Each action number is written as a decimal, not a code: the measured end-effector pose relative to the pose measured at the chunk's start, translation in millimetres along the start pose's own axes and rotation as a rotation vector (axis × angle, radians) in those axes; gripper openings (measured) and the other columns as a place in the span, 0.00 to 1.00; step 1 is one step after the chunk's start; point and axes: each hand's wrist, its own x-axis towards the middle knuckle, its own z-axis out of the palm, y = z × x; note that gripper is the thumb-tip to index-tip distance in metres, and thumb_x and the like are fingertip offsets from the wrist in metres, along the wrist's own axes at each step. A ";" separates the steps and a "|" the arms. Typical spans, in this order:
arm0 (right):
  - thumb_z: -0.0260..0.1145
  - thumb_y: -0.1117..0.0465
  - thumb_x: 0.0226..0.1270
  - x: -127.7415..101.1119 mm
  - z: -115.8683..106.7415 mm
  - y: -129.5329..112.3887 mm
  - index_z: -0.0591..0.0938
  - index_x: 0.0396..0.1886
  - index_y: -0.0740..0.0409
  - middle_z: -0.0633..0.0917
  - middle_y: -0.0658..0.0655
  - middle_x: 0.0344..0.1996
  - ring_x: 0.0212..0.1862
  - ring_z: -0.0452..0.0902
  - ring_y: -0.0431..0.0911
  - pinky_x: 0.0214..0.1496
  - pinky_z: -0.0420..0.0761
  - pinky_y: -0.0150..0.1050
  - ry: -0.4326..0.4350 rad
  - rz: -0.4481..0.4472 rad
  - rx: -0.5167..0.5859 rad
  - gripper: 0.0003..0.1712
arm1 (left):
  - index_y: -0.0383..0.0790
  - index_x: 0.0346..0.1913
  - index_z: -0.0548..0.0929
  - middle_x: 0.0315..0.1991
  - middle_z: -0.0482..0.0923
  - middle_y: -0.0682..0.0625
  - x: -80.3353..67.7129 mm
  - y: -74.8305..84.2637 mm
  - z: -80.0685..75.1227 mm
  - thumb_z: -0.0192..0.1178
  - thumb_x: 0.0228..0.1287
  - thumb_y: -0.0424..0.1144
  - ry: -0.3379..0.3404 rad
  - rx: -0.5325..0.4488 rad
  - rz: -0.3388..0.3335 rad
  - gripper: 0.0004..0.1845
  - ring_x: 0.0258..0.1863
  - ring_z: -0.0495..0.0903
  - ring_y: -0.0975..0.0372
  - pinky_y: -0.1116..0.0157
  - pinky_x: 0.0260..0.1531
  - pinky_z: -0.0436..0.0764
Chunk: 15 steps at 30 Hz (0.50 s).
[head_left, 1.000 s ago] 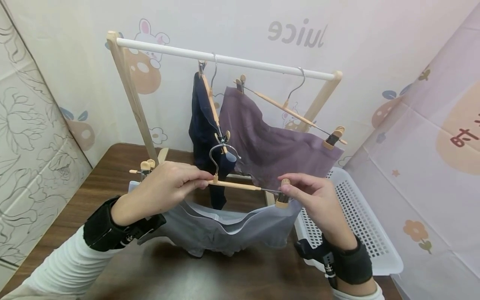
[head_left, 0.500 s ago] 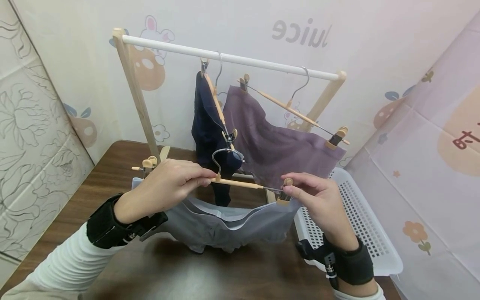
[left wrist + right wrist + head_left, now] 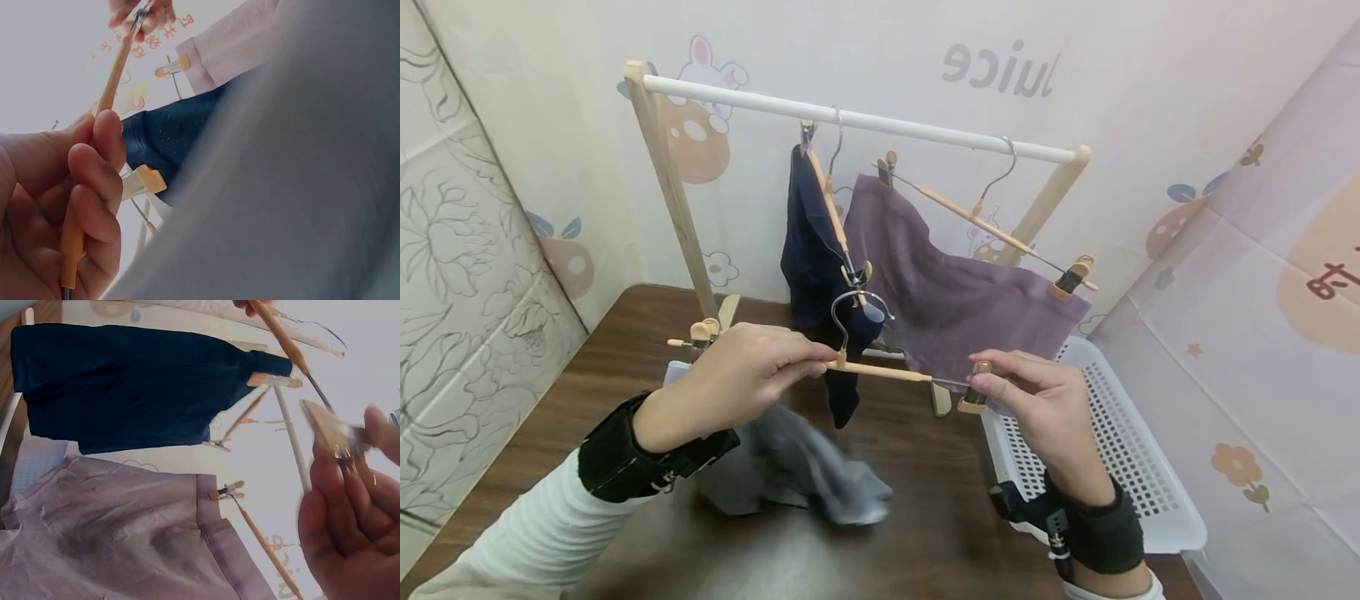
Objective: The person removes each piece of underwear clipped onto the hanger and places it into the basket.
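My left hand grips the bar of a wooden clip hanger just beside its metal hook; the left wrist view shows the fingers curled round the bar. The thumb and fingers of my right hand pinch the hanger's right clip, which also shows blurred in the right wrist view. That clip holds no cloth. A grey garment hangs blurred below my left hand, down to the table. It fills the left wrist view. The hanger's left clip sits behind my left hand.
A wooden rack with a white rod stands behind. A navy garment and a purple garment hang from it on clip hangers. A white perforated basket sits at the right on the brown table. Curtains close in both sides.
The grey garment's right side has come free of the right clip and dropped toward the table. Both hands stay on the hanger, raised slightly.
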 end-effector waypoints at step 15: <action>0.67 0.76 0.59 1.2 8.7 9.9 0.84 0.44 0.72 0.86 0.46 0.30 0.30 0.78 0.38 0.32 0.80 0.29 -0.064 -0.017 0.038 0.12 | 0.41 0.41 0.89 0.33 0.88 0.55 -7.0 -1.7 -9.0 0.68 0.57 0.32 0.000 0.031 -0.047 0.08 0.26 0.76 0.71 0.74 0.24 0.71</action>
